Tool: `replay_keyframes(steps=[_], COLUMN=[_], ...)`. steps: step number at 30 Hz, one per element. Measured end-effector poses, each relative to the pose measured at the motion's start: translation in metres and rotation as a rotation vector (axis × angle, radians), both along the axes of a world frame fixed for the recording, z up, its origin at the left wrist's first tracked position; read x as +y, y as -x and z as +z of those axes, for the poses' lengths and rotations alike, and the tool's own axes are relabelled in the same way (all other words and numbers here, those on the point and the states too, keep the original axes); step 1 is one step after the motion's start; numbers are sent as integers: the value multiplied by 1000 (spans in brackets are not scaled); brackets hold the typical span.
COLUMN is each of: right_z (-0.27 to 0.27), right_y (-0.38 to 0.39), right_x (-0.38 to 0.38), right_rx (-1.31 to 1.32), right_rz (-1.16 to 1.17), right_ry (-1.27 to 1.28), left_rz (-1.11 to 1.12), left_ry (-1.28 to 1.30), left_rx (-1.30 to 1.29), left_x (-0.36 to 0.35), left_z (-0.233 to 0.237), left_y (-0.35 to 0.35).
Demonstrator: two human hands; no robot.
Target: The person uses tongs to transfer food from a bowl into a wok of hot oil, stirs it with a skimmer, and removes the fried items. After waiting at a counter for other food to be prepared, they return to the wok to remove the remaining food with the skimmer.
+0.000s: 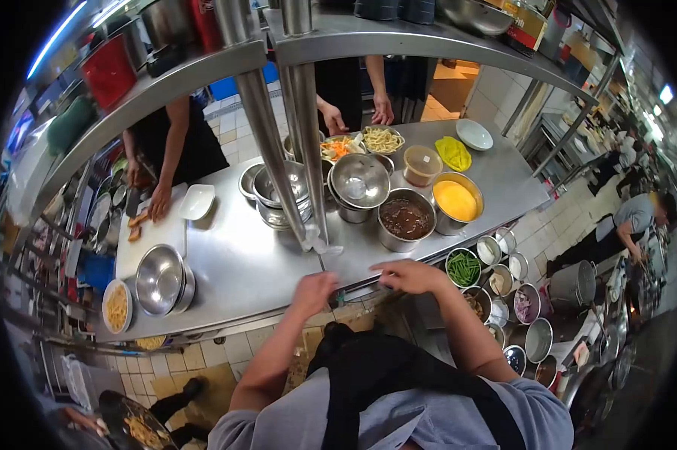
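My left hand (315, 292) is at the front edge of the steel counter (226, 262). Motion blurs its fingers, and nothing shows clearly in them. To its right, my right hand (407, 276) hovers by the same edge, index finger stretched out to the left, holding nothing that I can see. Beyond both hands, a crumpled whitish wrap (323, 245) sits at the foot of the shelf posts. Farther back stand a pot of dark brown sauce (406, 217), a pot of yellow liquid (456, 201) and stacked steel bowls (360, 181).
A steel overhead shelf (428, 46) and its posts cross the view. At left, another person's hand (159, 202) touches food on a white cutting board (152, 238). Across the counter, a person's hands are near a noodle bowl (383, 140). Green beans (463, 268) and other ingredient pots line the right.
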State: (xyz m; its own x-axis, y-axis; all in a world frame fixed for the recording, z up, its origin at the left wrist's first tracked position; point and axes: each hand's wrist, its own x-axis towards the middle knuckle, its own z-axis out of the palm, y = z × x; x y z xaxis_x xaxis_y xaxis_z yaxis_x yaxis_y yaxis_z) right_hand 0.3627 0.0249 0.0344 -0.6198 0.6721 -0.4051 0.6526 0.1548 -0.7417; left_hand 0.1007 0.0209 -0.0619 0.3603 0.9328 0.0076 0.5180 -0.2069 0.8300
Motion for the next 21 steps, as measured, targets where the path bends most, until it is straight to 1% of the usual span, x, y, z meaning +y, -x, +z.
replay_keyframes(steps=[1,2,3,4,5,6,8,9,10,12,13,14,15,16,17,19,20,21], right_z=[-3,-4,2,11,17,23,37,45,54,90,108,128,148,168,185,223,237,249], right_y=[-17,-34,-47,-58,-69,-80,-94,-103,-109,-110,-108,-106,-107,-114,-115,-84,-81,-79], right_x=[2,1,0,-2,-2,-2,5,10,16,30,38,47,57,69,81,95,106,117], right_rx=[45,86,29,-24,1,28,40,-20,-78,80,89,114,214,236,378,312,337,234], right_rz=[-128,-258,-312,-359,-408,-451,-587,-607,-617,-688,-716,-731,-681,-588,-691,-681,-658,-567], right_ry=[-173,-345,-344,-342,-307,-272,-219,-318,-419,-516,-675,-831,-992,-1138,-1135,-1488,-1482,-1672], left_rz=[127,261,398,507,620,620,841,885,910,947,963,969,993,1016,1029,1115,1129,1151], left_ry=[91,82,74,-63,-205,-199,-358,-266,-253,-338,-255,-209,-160,-144,-127,-88,-73,-69], left_rx=[-157,-204,-248,-153,-55,-50,263,261,269,566,656,656,659,653,644,681,696,698], left_x=[-4,-7,-8,-10,-12,-12,-10,-9,-9,-8,-9,-9,-10,-8,-8,-1,4,7], left_z=[-1,-6,-11,-18,-26,-37,-64,-68,-73,-82,-84,-83,-80,-76,-75,-76,-76,-75], left_y=[23,44,63,80,97,113,136,142,143,133,124,119,118,120,121,118,113,110])
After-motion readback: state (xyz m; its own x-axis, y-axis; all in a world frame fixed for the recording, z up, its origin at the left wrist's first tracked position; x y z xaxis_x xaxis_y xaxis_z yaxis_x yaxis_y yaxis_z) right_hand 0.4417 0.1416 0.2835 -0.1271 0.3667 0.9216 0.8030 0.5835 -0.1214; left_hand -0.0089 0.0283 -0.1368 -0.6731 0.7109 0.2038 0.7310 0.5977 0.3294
